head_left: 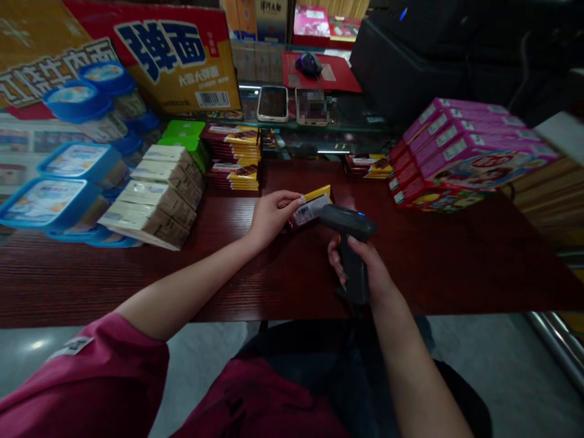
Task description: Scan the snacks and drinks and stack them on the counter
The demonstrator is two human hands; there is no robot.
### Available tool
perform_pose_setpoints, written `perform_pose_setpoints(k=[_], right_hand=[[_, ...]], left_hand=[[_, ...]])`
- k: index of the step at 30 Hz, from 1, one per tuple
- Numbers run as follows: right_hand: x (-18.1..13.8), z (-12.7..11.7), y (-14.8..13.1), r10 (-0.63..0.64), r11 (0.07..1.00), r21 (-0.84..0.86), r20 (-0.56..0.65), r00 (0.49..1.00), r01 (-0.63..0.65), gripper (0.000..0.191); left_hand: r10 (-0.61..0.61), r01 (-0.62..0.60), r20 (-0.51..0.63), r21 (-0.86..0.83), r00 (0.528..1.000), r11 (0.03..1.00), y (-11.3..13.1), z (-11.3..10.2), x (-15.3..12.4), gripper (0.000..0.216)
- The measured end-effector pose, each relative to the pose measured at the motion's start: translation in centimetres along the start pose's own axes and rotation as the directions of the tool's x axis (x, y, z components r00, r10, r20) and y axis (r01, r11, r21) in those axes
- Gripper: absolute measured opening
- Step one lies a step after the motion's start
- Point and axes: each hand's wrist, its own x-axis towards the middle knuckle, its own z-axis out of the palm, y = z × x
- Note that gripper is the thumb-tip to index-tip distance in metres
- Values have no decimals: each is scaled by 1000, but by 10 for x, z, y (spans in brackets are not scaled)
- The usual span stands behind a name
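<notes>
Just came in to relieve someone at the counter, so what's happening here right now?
A person holds a small yellow and red packet in the left hand and points a handheld barcode scanner, gripped in the right hand, at its label. Both are above the dark wooden counter, with stacks of boxed goods to the sides.

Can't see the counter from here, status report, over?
Left hand holds yellow packet. Right hand grips scanner, aimed at packet. Nothing between them.

Head view, close, down over counter point(456, 267)
</notes>
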Motion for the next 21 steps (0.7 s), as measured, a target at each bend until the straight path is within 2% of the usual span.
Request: perform_pose_setpoints(k=[10, 13, 15, 17, 19, 21], right_hand=[[-1, 1, 2, -22, 1000, 3, -16, 1000, 22, 35], [0, 1, 2, -41, 999, 34, -26, 999, 42, 37], [1, 1, 1, -77, 992, 98, -58, 995, 83, 39], [3, 1, 0, -129, 971, 187, -111, 985, 148, 39], [4, 0, -1, -170, 943, 260, -164, 972, 209, 39], [4, -1, -1, -192, 920, 301, -208, 959, 250, 38]], left_hand=[[2, 1, -44, 82, 999, 997, -1, 0, 0, 20], [22, -21, -30, 35, 999, 999, 0, 0, 1, 23], [95, -95, -36, 3, 995, 995, 1, 4, 6, 26], [218, -216, -72, 30, 973, 976, 2, 12, 16, 27], [370, -359, -91, 115, 925, 926, 5, 27, 31, 25], [511, -490, -39, 227, 859, 842, 9, 47, 49, 22]])
